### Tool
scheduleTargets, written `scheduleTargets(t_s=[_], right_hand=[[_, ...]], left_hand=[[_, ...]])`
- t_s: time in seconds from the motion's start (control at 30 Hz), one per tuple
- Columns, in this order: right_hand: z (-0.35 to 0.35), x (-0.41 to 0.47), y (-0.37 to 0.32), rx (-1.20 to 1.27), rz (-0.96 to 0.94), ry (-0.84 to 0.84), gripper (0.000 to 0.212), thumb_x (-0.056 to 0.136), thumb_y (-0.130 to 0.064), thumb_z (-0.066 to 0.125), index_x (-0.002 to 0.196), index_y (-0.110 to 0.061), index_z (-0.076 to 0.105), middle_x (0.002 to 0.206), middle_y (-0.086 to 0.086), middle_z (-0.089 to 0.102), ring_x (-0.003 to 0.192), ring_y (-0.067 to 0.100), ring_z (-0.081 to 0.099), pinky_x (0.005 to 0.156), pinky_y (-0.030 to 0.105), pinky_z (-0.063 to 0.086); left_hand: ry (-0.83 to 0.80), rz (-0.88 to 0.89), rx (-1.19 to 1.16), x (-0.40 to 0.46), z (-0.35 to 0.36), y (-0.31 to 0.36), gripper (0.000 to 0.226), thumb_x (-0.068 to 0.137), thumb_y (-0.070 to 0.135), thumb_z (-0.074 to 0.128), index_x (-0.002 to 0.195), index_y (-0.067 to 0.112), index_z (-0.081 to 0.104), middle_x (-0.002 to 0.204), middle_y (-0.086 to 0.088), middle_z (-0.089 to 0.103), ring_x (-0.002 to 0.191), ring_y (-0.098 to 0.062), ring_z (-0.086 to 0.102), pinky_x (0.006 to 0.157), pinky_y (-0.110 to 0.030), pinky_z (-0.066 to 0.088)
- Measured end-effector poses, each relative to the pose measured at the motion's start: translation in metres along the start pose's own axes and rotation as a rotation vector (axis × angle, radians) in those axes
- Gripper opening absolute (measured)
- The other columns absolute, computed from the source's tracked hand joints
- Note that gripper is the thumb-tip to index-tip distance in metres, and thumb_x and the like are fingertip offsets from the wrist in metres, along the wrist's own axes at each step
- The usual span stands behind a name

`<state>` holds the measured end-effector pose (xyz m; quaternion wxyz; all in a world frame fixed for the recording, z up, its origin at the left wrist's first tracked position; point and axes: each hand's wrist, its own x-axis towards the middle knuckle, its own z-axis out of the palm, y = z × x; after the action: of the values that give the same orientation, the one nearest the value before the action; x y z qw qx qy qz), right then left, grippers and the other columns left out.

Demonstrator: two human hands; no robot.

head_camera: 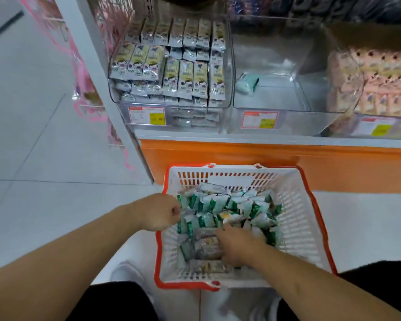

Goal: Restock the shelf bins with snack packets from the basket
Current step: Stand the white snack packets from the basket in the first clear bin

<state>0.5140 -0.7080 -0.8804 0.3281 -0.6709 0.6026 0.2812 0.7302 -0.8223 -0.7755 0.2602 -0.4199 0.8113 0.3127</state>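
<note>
The writing on the green-and-white snack packets (220, 210) is too blurred to be read, as are the price tags (146, 115) (red-topped, with yellow patches) on the clear shelf bins (229, 66). The packets are heaped in the white, orange-rimmed basket (296, 218) on the floor. The left hand (159, 213) is curled at the basket's left rim, fingers pinching packets. The right hand (237, 245) is sunk among packets, fingers hidden; their state cannot be told. Beyond the fingers, the middle bin holds one green packet (247, 83).

bare forearms, no sleeves in view, black trousers (116, 302), white shoe (127, 272)
</note>
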Motion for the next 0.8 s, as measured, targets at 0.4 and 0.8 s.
scheduleTargets(t_s=[0.4, 0.8], right_hand=[[0.008, -0.006, 0.008, 0.087, -0.036, 0.013, 0.018, 0.087, -0.015, 0.075, 0.102, -0.012, 0.065, 0.101, 0.008, 0.064, 0.086, 0.026, 0.062, 0.072, 0.041, 0.057], [-0.181, -0.135, 0.029, 0.411, -0.259, 0.239, 0.038, 0.099, -0.026, 0.072, 0.135, -0.034, 0.064, 0.114, -0.015, 0.065, 0.108, 0.008, 0.061, 0.091, 0.03, 0.052]], left_hand=[[-0.012, -0.001, -0.036, 0.005, -0.001, 0.005, 0.036, 0.103, 0.03, 0.048, 0.108, 0.001, 0.07, 0.095, -0.014, 0.067, 0.085, -0.027, 0.064, 0.087, -0.045, 0.055], [0.095, 0.199, -0.47, -0.041, -0.067, 0.06, 0.024, 0.098, 0.054, 0.061, 0.099, 0.034, 0.073, 0.091, 0.015, 0.072, 0.089, -0.009, 0.069, 0.083, -0.031, 0.056]])
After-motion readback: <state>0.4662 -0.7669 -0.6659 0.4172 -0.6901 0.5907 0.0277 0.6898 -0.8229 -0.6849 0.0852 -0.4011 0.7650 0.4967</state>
